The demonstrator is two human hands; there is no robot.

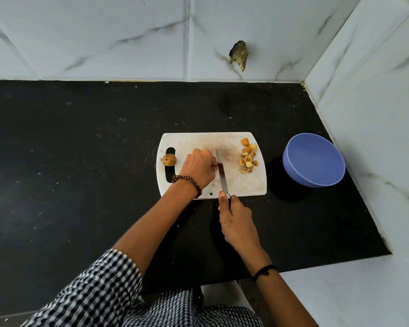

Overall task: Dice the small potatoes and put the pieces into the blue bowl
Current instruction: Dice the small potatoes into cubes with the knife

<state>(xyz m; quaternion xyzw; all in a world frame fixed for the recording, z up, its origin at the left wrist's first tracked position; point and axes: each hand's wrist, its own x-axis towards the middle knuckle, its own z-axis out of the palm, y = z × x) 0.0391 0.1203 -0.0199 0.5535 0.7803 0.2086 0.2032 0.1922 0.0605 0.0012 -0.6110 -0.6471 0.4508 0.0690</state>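
The left arm wears a checked black-and-white sleeve [97, 289] and brown bead bracelet [187, 184], the right a black thread [264, 271].

Black counter [80, 138] carries white cutting board [246, 182] and blue bowl [314, 161].

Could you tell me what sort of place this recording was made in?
Probably a home kitchen: a black counter against marble-look wall tiles, with a cutting board, knife and potato pieces.
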